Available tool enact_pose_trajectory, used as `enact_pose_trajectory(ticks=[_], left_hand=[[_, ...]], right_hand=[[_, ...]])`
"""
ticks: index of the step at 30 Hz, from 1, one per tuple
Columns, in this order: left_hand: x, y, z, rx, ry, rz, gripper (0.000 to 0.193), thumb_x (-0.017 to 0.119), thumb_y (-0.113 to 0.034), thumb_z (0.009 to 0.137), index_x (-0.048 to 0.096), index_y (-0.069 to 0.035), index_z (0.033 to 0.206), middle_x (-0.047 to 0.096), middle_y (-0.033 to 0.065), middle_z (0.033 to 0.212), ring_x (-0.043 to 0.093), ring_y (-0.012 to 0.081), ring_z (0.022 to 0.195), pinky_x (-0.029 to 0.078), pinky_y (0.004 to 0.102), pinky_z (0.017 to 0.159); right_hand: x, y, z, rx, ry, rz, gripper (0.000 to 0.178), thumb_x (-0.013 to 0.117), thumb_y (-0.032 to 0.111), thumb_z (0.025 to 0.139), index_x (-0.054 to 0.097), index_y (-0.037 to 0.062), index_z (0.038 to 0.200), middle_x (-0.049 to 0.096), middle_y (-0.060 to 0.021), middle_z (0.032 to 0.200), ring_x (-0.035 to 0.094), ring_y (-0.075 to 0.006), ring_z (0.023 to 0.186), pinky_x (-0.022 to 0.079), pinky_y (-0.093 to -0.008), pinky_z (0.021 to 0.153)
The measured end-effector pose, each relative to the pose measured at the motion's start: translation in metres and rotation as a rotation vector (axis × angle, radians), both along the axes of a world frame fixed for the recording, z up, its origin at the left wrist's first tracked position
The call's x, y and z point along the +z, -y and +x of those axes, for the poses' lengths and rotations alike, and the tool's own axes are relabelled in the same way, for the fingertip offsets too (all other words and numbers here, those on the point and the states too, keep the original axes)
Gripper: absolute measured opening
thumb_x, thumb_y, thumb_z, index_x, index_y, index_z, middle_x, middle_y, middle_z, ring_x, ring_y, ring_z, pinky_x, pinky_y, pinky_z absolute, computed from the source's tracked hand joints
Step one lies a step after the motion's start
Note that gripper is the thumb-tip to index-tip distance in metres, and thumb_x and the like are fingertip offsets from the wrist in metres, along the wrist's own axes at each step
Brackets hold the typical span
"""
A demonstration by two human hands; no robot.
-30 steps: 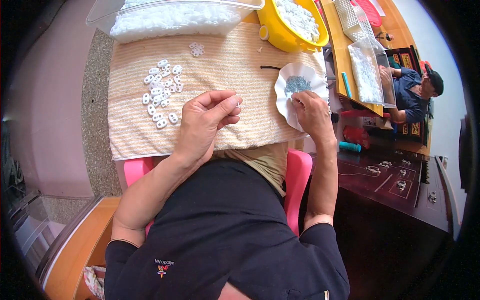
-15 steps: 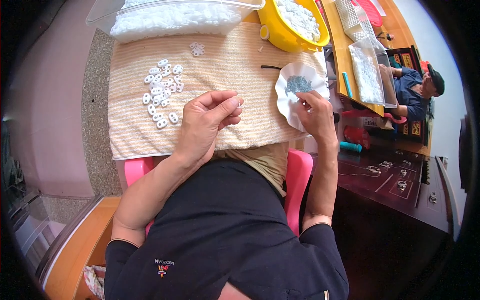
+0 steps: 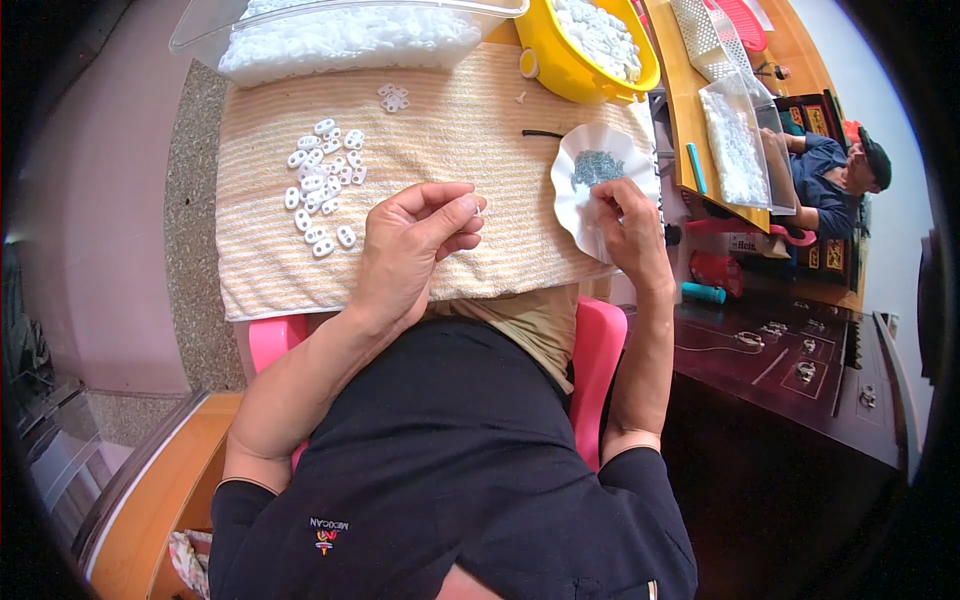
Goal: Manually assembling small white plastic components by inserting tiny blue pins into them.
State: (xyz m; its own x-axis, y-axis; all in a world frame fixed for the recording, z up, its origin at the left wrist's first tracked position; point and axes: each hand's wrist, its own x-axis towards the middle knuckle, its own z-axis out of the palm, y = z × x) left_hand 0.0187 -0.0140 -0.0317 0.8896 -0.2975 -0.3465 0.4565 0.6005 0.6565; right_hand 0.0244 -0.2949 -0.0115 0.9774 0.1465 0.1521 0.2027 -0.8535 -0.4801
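At frame centre my left hand (image 3: 408,243) pinches a tiny white piece (image 3: 480,208), with room over the beige-striped cloth (image 3: 490,140) rightward to the fluted edge of a white round dish (image 3: 569,208) holding grey-blue bits (image 3: 598,168), where my right hand (image 3: 632,232) bends, its fingertips' grip hidden so I cannot tell.

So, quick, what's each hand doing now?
Left hand: closed on a small white piece.
Right hand: pinched over the white dish; can't tell if holding anything.

Parts (image 3: 313,184) left on towel (image 3: 450,130), dish (image 3: 573,212) right
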Motion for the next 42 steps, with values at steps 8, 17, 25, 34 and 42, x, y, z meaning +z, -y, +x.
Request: enact_pose_trajectory(ticks=[8, 17, 25, 34, 42], left_hand=[[0.001, 0.001, 0.000, -0.029, -0.005, -0.004, 0.015, 0.067, -0.009, 0.088, 0.065, 0.000, 0.100, 0.068, 0.0065, 0.088, 0.064, 0.0102, 0.077, 0.055, 0.0228, 0.071], [-0.001, 0.002, -0.002, -0.136, 0.027, 0.019, 0.015, 0.066, -0.008, 0.087, 0.064, -0.001, 0.101, 0.068, 0.0073, 0.096, 0.063, 0.0097, 0.080, 0.054, 0.0236, 0.075], [-0.003, 0.001, -0.001, -0.136, 0.081, -0.055, 0.018, 0.069, -0.008, 0.086, 0.063, -0.001, 0.102, 0.068, 0.0060, 0.091, 0.062, 0.0097, 0.078, 0.053, 0.0238, 0.072], [-0.002, -0.002, -0.001, -0.095, 0.098, -0.077, 0.016, 0.070, -0.006, 0.085, 0.062, -0.001, 0.097, 0.066, 0.0054, 0.084, 0.063, 0.0104, 0.074, 0.053, 0.0233, 0.068], [0.001, -0.002, -0.001, -0.066, 0.164, 0.024, 0.015, 0.071, -0.006, 0.084, 0.062, 0.000, 0.095, 0.065, 0.0048, 0.082, 0.061, 0.0094, 0.072, 0.051, 0.0227, 0.068]], right_hand=[[0.002, -0.005, -0.001, -0.048, -0.021, 0.162, 0.010, 0.061, -0.002, 0.084, 0.061, -0.0025, 0.094, 0.063, -0.0125, 0.084, 0.063, -0.0204, 0.073, 0.049, -0.0299, 0.066], [0.002, -0.044, -0.009, -0.005, -0.290, 0.876, 0.009, 0.061, 0.004, 0.090, 0.059, -0.0022, 0.098, 0.058, -0.0039, 0.084, 0.058, -0.0105, 0.068, 0.049, -0.0233, 0.063], [-0.010, -0.090, -0.008, 0.126, -0.374, 1.105, 0.013, 0.063, 0.007, 0.090, 0.058, -0.0037, 0.097, 0.057, -0.0083, 0.093, 0.059, -0.0144, 0.071, 0.051, -0.0272, 0.063], [-0.011, -0.101, -0.010, 0.164, -0.405, 1.142, 0.011, 0.061, 0.004, 0.091, 0.060, -0.0045, 0.099, 0.061, -0.0066, 0.091, 0.061, -0.0117, 0.075, 0.054, -0.0250, 0.068], [-0.008, -0.102, -0.012, 0.172, -0.393, 1.150, 0.013, 0.061, 0.006, 0.092, 0.061, -0.0051, 0.097, 0.062, -0.0082, 0.089, 0.064, -0.0137, 0.073, 0.054, -0.0254, 0.066]])
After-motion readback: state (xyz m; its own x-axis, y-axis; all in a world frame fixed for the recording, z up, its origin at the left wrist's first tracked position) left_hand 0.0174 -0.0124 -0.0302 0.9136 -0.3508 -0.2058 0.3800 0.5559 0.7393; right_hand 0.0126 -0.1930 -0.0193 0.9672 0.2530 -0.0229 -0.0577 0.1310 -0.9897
